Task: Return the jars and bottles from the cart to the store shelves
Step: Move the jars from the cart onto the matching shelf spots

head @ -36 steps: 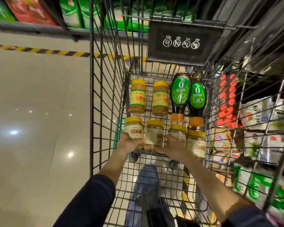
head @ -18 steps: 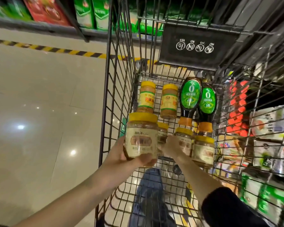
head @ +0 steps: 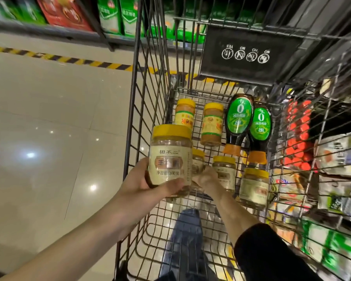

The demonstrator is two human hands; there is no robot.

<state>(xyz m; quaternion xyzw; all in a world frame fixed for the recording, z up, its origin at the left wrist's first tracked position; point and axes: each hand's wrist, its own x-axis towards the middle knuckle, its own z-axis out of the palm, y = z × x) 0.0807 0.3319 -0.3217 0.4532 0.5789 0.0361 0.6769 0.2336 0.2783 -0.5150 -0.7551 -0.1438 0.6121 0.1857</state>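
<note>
Two hands: both in the cart (head: 133, 102)
Left hand (head: 138, 185): thumb and fingers wrapped round the lifted jar (head: 170, 159)
Lifted jar: yellow lid, pale label, upright, held above the cart floor by the left wall
Right hand (head: 206, 177): low in the cart, fingers curled on the second jar (head: 198, 163), which is half hidden behind the lifted jar
Near row: two pale jars (head: 224, 171) (head: 253, 187) on the cart floor
Far row: two brown jars (head: 184, 115) (head: 212, 124), two green-label bottles (head: 239, 118) (head: 260, 126) touching
Shelves (head: 332, 159): packets, right of the cart
</note>
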